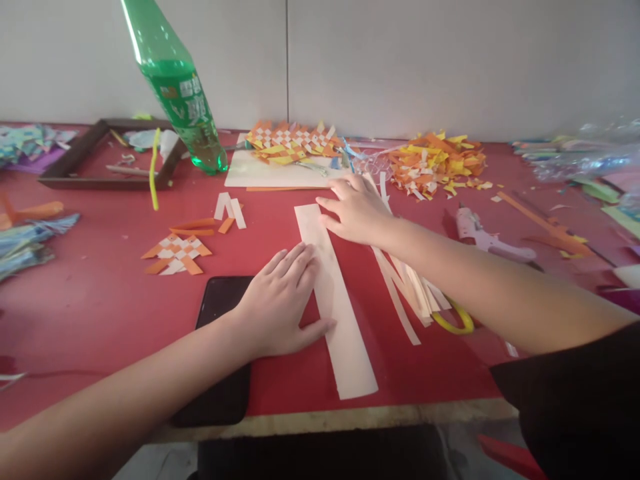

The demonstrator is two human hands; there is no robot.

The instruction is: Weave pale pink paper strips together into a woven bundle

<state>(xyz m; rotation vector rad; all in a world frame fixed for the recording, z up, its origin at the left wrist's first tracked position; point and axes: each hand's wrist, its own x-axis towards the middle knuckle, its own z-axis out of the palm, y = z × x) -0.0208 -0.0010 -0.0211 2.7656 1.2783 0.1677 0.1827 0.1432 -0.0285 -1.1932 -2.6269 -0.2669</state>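
Paper strip (335, 307), long, pale and wide, lies flat on the red table (100, 300) running toward the near edge, with the left hand (283, 300) pressed open-palmed on its left side and the right hand (355, 210) spread flat, fingers together, over its far end. It looks light, thin and easily creased, so best held by its edges. Yellow-handled scissors (455, 323) hide mostly under the narrow strips (405, 287) and forearm.

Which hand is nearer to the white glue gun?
Right. The right hand lies left of the glue gun, on the paper strip's top; the left hand presses lower down, farther away.
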